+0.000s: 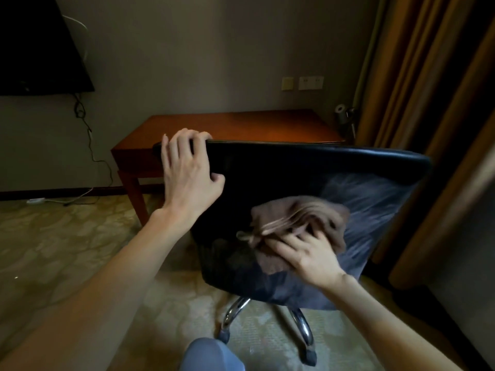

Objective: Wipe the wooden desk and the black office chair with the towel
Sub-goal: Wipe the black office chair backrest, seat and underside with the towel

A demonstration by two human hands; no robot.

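The black office chair (281, 178) stands with its back toward me, in front of the wooden desk (241, 127). My left hand (187, 172) grips the top left edge of the backrest, fingers curled over the rim. Against the lower back of the chair, my right hand (310, 253) presses a bunched brown towel (300, 220), its fingers spread on the cloth. The towel looks blurred. A paler smeared patch shows on the backrest to the right of the towel.
A dark TV (40, 46) hangs on the wall at left, with cables (91, 145) trailing to the floor. Brown curtains (428, 89) hang at right. The chair's chrome legs (300, 328) stand on patterned carpet. My knee (211, 354) is at the bottom.
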